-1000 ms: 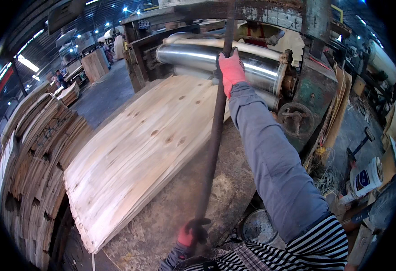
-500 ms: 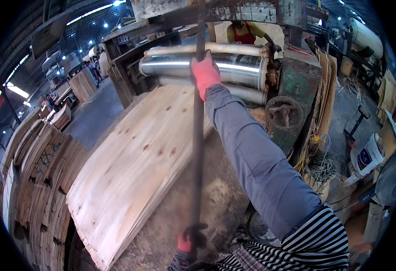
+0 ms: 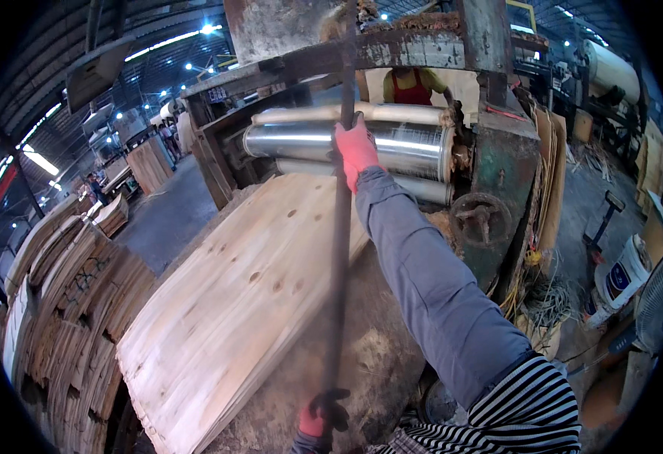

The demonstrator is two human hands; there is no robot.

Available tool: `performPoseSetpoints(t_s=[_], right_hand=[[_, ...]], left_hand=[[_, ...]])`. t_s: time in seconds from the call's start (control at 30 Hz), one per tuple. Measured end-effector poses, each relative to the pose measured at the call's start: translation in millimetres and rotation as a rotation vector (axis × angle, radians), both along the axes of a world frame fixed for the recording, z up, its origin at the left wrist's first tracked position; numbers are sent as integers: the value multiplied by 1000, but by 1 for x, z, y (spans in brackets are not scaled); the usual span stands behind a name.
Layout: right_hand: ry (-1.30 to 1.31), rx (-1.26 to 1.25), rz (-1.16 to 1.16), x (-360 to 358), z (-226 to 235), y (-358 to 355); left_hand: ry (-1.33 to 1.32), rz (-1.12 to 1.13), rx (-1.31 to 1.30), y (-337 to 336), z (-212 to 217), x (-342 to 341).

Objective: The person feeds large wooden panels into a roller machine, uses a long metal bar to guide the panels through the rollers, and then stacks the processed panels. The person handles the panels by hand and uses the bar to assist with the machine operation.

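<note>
A long dark pole [image 3: 338, 257] runs up through the middle of the view, from near the lower edge past the top. My right hand [image 3: 358, 153], in a pinkish-red glove, is closed round its upper part, with that arm stretched far forward. Around the pole's lower end closes my left hand [image 3: 315, 418], gloved in red and black and partly blurred. Left of the pole lies a stack of pale, knotty wood veneer sheets [image 3: 222, 314], its far end close to the rollers. Behind my right hand is a shiny metal roller [image 3: 411, 147] in a worn machine frame.
A rusty handwheel [image 3: 480, 218] sits on the green machine side [image 3: 507, 163]. Stacked veneer [image 3: 82, 318] stands at the left. Beyond the rollers is a person in a red apron [image 3: 412, 87]. At right are a white bucket [image 3: 620, 276] and a fan [image 3: 655, 314].
The view has tilted upward, so the machine and the veneer sit lower in the picture. Both hands keep their hold on the pole.
</note>
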State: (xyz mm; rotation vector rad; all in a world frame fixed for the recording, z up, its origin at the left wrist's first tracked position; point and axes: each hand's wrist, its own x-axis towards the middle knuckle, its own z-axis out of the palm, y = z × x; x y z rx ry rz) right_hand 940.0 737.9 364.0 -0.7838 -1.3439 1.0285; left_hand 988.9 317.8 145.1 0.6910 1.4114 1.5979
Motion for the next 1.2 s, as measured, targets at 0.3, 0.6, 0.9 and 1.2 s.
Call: performPoseSetpoints(t_s=[0.3, 0.6, 0.9, 1.2], right_hand=[[222, -80, 217, 19, 9, -5], [287, -107, 328, 27, 9, -8], [328, -78, 328, 25, 6, -4], [419, -202, 447, 22, 1, -6]], left_hand=[[37, 11, -125, 12, 6, 8], [-58, -54, -64, 14, -8, 4], [-93, -42, -89, 14, -2, 3], [41, 17, -69, 9, -7, 4]])
